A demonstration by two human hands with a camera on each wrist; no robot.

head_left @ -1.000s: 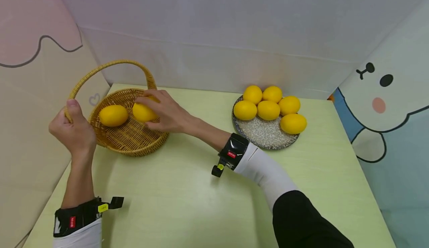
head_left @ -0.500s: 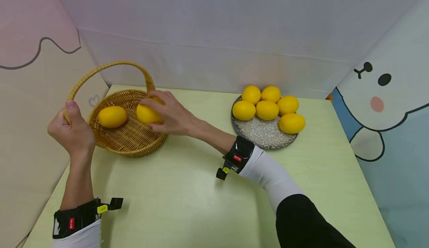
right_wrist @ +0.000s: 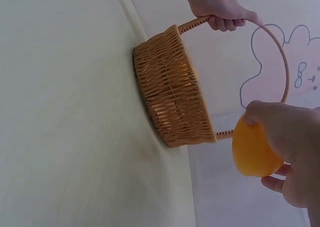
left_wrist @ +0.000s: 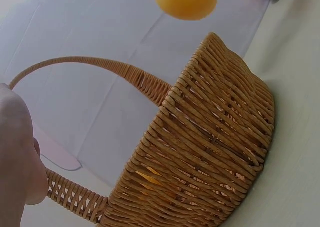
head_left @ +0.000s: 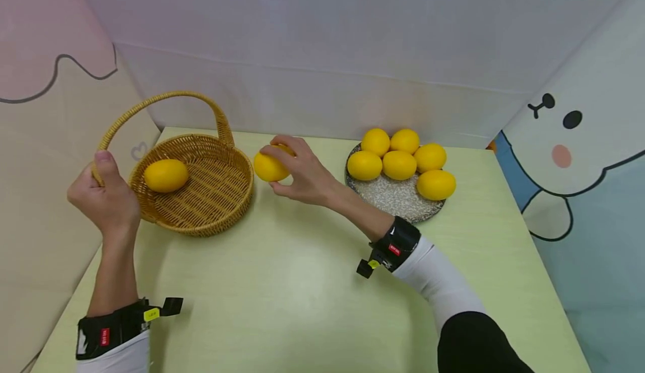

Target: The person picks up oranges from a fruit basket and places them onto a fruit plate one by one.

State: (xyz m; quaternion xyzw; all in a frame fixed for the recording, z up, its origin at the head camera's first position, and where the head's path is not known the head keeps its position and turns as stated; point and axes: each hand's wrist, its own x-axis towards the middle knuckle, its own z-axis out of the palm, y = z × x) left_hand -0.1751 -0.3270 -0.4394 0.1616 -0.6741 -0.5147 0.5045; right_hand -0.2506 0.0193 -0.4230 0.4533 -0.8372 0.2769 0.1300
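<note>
My left hand [head_left: 106,196] grips the handle of a wicker basket [head_left: 211,210] on its left side; in the left wrist view the basket's woven wall [left_wrist: 200,132] fills the middle. One lemon [head_left: 166,176] lies inside the basket, toward the left. Just right of the basket's rim, my right hand [head_left: 307,174] holds another lemon [head_left: 269,167] between thumb and fingers. The right wrist view shows this held lemon [right_wrist: 254,149] raised above the table, apart from the basket.
A round speckled plate [head_left: 390,196] stands at the back right, with several lemons [head_left: 399,164] grouped along its far and right sides. The pale green table [head_left: 282,283] meets a white backdrop [head_left: 322,54] behind, with printed side panels left and right.
My right hand has lifted the lemon out of the basket and carried it right, past the rim. My left hand stays on the handle, and the other lemon remains in the basket.
</note>
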